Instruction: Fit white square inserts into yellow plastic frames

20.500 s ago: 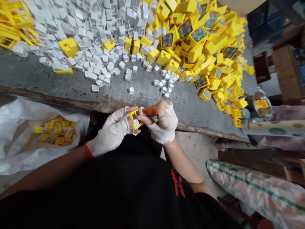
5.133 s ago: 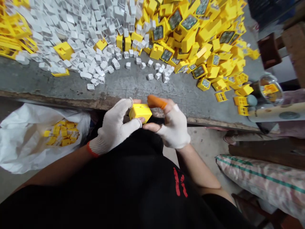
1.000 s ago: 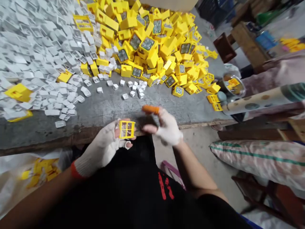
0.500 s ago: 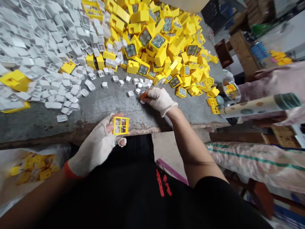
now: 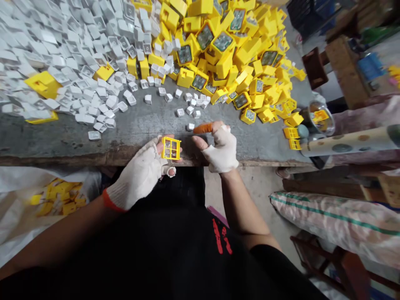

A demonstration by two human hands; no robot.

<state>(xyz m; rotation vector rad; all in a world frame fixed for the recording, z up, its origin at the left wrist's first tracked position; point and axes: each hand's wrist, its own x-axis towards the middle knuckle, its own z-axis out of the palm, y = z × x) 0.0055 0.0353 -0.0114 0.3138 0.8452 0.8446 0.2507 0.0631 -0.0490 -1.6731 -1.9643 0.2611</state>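
Observation:
My left hand (image 5: 145,168), in a white fingerless glove with an orange cuff, holds a small yellow grid frame (image 5: 171,148) with open compartments, just above the table's front edge. My right hand (image 5: 220,146), also gloved, has an orange cover on its index finger. Thumb and index finger are apart, and I see nothing between them. At the orange fingertip lies a small white cap (image 5: 190,127); whether they touch, I cannot tell. A few similar loose white caps (image 5: 189,110) lie behind it on the grey table (image 5: 137,125).
White plastic pieces (image 5: 78,58) form a big pile at the left. A heap of yellow housings (image 5: 225,62) sits at the back centre. On the right are a clear container (image 5: 321,118) and a patterned tube (image 5: 343,143). A bag of yellow parts (image 5: 62,196) is below left.
My right hand has drawn back toward the table's front edge, and its thumb and index finger have parted. The yellow frame stays in my left hand. The whole view has shifted.

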